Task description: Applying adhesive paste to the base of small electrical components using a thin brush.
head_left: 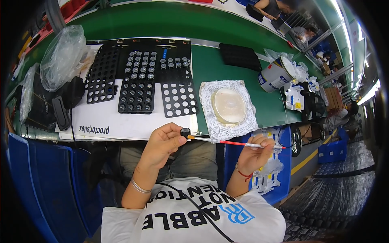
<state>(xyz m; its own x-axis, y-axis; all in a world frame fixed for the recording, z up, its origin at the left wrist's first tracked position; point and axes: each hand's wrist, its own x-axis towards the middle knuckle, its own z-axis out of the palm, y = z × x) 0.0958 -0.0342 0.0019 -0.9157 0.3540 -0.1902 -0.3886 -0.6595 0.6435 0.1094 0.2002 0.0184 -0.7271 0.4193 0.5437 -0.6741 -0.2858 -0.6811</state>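
Note:
My left hand (pixel 164 143) pinches a small black round knob (pixel 185 132) above the table's front edge. A thin red paintbrush (pixel 233 143) is gripped in my right hand (pixel 256 156), its orange-brown bristles touching or very near the knob's side. Beyond the brush, a round dish of pale, cloudy contents (pixel 229 105) stands on a crumpled printed paper (pixel 207 95). To the left lies a black tray (pixel 136 91) holding several knob-like parts with shiny tops. Beside it is a black perforated plate (pixel 166 108) with round holes, and more small parts stand behind that.
Another perforated black tray (pixel 102 73) and a clear plastic bag (pixel 63 56) lie at left. A paint can (pixel 277 75), a black foam-like pad (pixel 240 56) and white moulded parts (pixel 295 96) are at right. Blue bins (pixel 283 162) flank my lap. Other people work at the far right.

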